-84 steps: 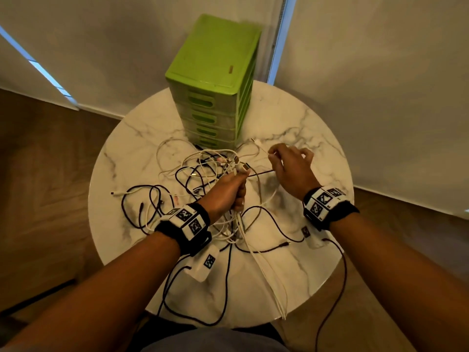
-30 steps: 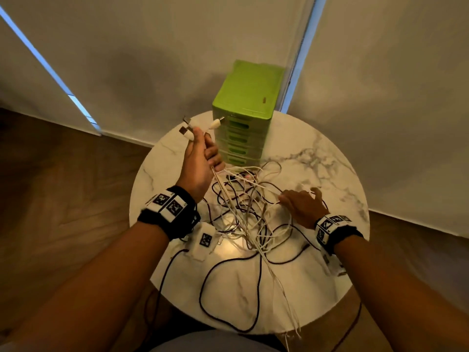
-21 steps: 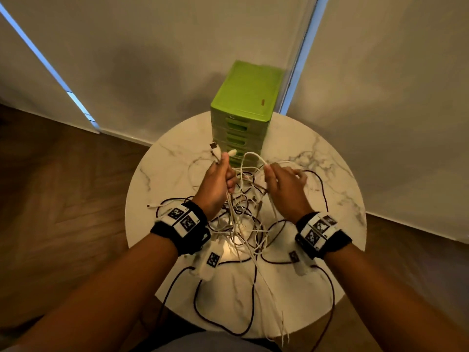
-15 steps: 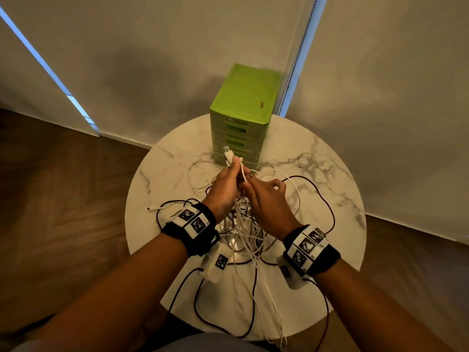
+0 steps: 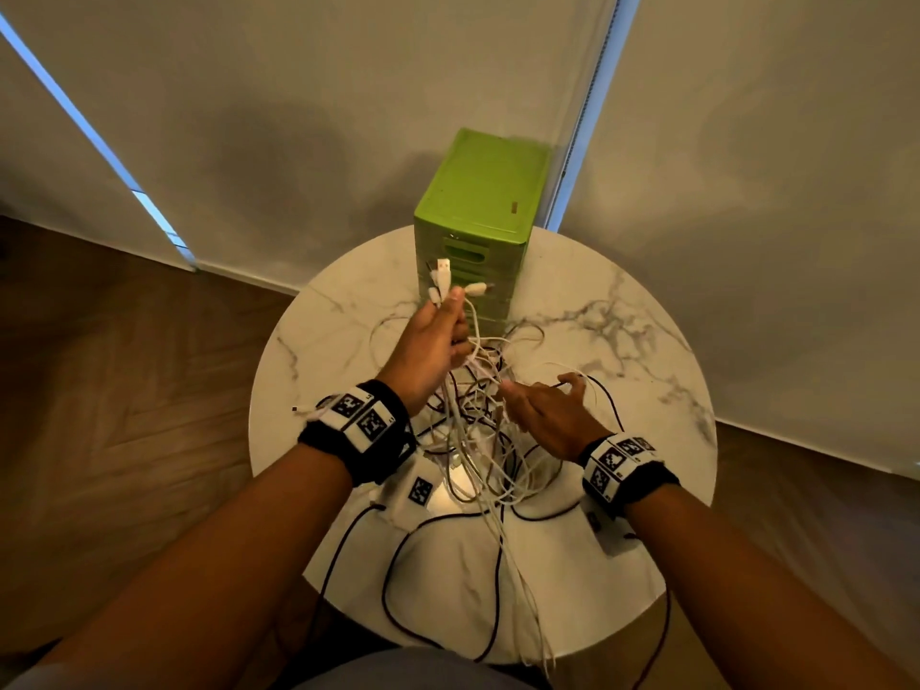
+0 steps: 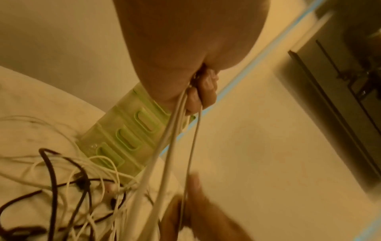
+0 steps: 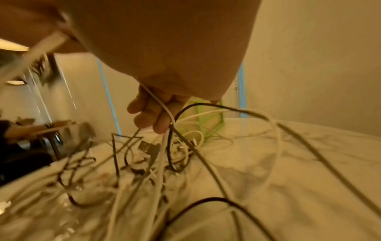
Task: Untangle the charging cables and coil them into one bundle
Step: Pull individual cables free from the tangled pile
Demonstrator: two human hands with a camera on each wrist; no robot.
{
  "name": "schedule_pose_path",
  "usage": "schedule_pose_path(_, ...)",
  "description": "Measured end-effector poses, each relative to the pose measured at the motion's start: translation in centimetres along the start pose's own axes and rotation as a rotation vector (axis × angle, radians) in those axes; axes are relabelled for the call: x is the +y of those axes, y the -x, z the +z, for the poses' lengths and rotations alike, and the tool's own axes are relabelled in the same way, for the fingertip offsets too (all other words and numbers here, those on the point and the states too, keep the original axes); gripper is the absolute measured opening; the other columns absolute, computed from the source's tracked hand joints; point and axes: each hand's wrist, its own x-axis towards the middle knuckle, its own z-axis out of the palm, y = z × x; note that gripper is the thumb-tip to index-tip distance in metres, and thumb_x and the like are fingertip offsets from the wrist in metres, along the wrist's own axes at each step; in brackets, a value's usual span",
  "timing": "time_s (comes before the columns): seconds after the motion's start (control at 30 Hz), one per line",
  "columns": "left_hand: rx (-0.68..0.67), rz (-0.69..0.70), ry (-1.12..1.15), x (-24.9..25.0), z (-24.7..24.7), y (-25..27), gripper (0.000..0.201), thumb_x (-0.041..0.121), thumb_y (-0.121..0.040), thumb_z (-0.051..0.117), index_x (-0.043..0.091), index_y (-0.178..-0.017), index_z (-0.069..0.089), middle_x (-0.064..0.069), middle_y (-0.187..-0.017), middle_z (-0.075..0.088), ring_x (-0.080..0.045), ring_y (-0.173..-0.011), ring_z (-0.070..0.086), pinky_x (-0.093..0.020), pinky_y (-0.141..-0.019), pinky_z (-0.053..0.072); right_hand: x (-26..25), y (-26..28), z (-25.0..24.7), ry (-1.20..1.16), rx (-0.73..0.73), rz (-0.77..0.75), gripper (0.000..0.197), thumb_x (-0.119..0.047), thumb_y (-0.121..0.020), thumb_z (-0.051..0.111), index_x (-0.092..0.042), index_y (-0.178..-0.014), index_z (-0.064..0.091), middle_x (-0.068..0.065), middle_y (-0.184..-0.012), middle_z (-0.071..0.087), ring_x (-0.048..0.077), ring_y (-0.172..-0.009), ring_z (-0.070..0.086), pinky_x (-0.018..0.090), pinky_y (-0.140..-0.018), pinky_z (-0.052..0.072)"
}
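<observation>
A tangle of white and dark charging cables (image 5: pixel 478 440) lies on the round marble table (image 5: pixel 622 341). My left hand (image 5: pixel 450 316) is raised above it and grips several white cable ends, whose plugs (image 5: pixel 440 281) stick up past the fist. In the left wrist view the curled fingers (image 6: pixel 204 94) clamp white cables (image 6: pixel 171 130) that run down to the pile. My right hand (image 5: pixel 547 410) hovers low over the tangle's right side. In the right wrist view its curled fingers (image 7: pixel 152 114) hook a white cable (image 7: pixel 164 109), and a USB plug (image 7: pixel 146 146) dangles below.
A green drawer unit (image 5: pixel 478 191) stands at the table's back edge, just behind my left hand. Some cables (image 5: pixel 537 639) hang over the front edge. Wood floor surrounds the table, and pale blinds close the back.
Half a second ago both hands met at the plug ends. My left hand has since lifted with the plugs, and my right hand has dropped right and down to the tangle.
</observation>
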Motion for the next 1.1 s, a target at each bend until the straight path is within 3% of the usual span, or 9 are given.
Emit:
schedule_pose_path(0.1,0.016,0.054,0.003,1.8,-1.7,-0.1,0.031,0.034,-0.109,0.035,0.024,-0.082,0.046,0.011,-0.063,0.03,-0.005,-0.052,0.026,-0.018,-0.047,0.023,1.8,-0.2,-0.4,0.073,-0.047,0.024,0.048,-0.062,-0.096,-0.001,-0.053,-0.087,0.046,-0.018,-0.081,0.057,0.007,-0.1,0.054,0.053,-0.111,0.012)
schedule_pose_path(0.23,0.094,0.14,0.041,3.6,-3.5,-0.1,0.034,0.035,-0.109,0.036,0.023,-0.078,0.044,0.012,-0.058,0.033,-0.005,-0.049,0.027,-0.021,-0.048,0.021,4.5,-1.1,-1.2,0.166,-0.063,0.183,0.062,-0.065,-0.099,0.004,-0.043,-0.127,0.055,-0.013,-0.112,0.067,0.016,-0.118,0.056,0.055,-0.11,0.014)
schedule_pose_path(0.37,0.144,0.201,-0.011,3.0,-3.9,-0.3,0.033,0.037,-0.109,0.035,0.021,-0.08,0.041,0.01,-0.062,0.034,-0.005,-0.051,0.029,-0.019,-0.049,0.024,3.6,-2.8,-2.9,0.118,0.038,0.336,0.063,-0.07,-0.099,0.014,-0.029,-0.089,0.061,0.003,-0.103,0.071,0.029,-0.106,0.061,0.051,-0.105,0.024)
schedule_pose_path(0.47,0.138,0.154,-0.165,0.5,-3.0,-0.2,0.033,0.038,-0.109,0.035,0.018,-0.088,0.05,0.006,-0.069,0.041,-0.004,-0.056,0.037,-0.017,-0.054,0.034,-0.1,-2.9,-4.2,-0.166,0.301,0.167,0.052,-0.056,-0.105,0.026,-0.026,-0.081,0.06,0.004,-0.086,0.066,0.026,-0.085,0.059,0.041,-0.086,0.04)
schedule_pose_path(0.57,0.137,0.09,-0.231,-1.5,-2.0,-0.3,0.038,0.045,-0.107,0.036,0.019,-0.093,0.06,0.004,-0.079,0.052,-0.007,-0.069,0.047,-0.023,-0.067,0.04,-4.4,-1.6,-4.5,-0.463,0.343,0.018,0.045,-0.048,-0.108,0.03,-0.021,-0.092,0.063,0.007,-0.082,0.066,0.014,-0.072,0.055,0.031,-0.069,0.042)
schedule_pose_path(0.77,0.067,0.005,-0.195,-2.0,0.0,-1.0,0.055,0.069,-0.085,0.053,0.021,-0.106,0.069,0.009,-0.089,0.068,-0.011,-0.09,0.064,-0.033,-0.089,0.051,-7.2,-0.1,-3.1,-0.319,0.247,-0.19,0.044,-0.043,-0.109,0.025,-0.021,-0.116,0.062,0.004,-0.107,0.073,0.018,-0.095,0.066,0.038,-0.082,0.05)
schedule_pose_path(0.9,0.005,0.044,-0.232,-1.5,0.3,-0.9,0.038,0.044,-0.104,0.047,0.014,-0.09,0.065,-0.003,-0.083,0.059,-0.015,-0.078,0.057,-0.029,-0.074,0.046,-6.8,0.6,-3.1,-0.406,0.21,-0.194,0.032,-0.039,-0.11,0.03,-0.039,-0.087,0.053,-0.012,-0.077,0.061,0.0,-0.068,0.054,0.027,-0.068,0.04)
schedule_pose_path(1.0,0.077,0.088,-0.207,-0.3,-0.2,-0.9,0.033,0.04,-0.107,0.043,0.017,-0.085,0.054,0.004,-0.072,0.053,-0.007,-0.06,0.047,-0.023,-0.06,0.039,-4.5,0.9,-1.9,-0.451,0.128,-0.116,0.044,-0.05,-0.108,0.029,-0.029,-0.075,0.05,-0.009,-0.069,0.056,0.003,-0.063,0.05,0.027,-0.069,0.041)
schedule_pose_path(1.1,0.121,0.118,-0.13,1.0,-1.3,-1.4,0.025,0.035,-0.108,0.04,0.019,-0.097,0.055,0.008,-0.069,0.046,-0.003,-0.055,0.038,-0.021,-0.053,0.031,-1.6,1.0,-0.2,-0.394,0.066,-0.098,0.047,-0.05,-0.107,0.029,-0.02,-0.086,0.059,-0.002,-0.075,0.062,0.009,-0.067,0.054,0.032,-0.072,0.046)
